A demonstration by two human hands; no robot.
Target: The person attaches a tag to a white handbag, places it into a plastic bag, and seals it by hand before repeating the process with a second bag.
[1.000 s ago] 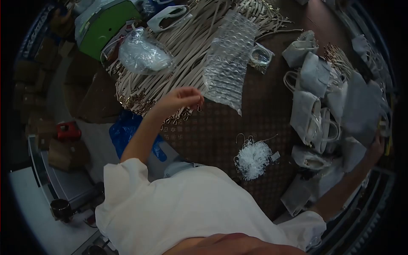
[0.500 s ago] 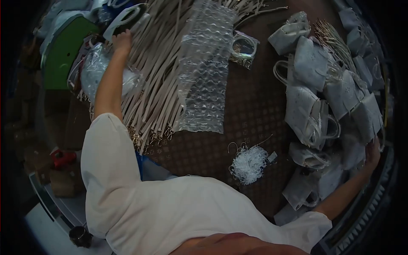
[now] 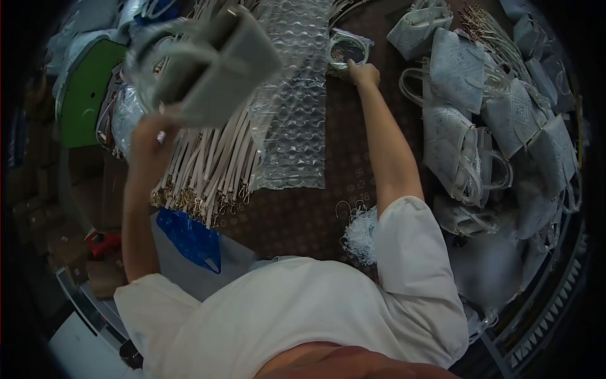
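My left hand (image 3: 154,136) is closed on the edge of a pale grey handbag (image 3: 243,72), lifted over the left of the table and smeared by motion. Its looped handle hangs off to the left. Far forward, my right hand (image 3: 365,74) pinches the near edge of a small clear plastic packet (image 3: 349,49) with a ring-shaped coil inside. Some of those fingers are hidden. Between the hands a strip of bubble wrap (image 3: 291,126) lies over many pale straps (image 3: 211,170) with gold-coloured clips at their ends.
Grey handbags (image 3: 457,69) are heaped along the right side, beside more clipped straps (image 3: 489,38). A white tangle of string tags (image 3: 360,237) lies near my right sleeve. A green board (image 3: 88,95) stands at the left, and a blue plastic bag (image 3: 192,237) hangs at the table's near edge.
My left hand has drawn back toward me, bringing the grey handbag over the straps. My right hand has left the handbag heap and reached forward to the clear packet.
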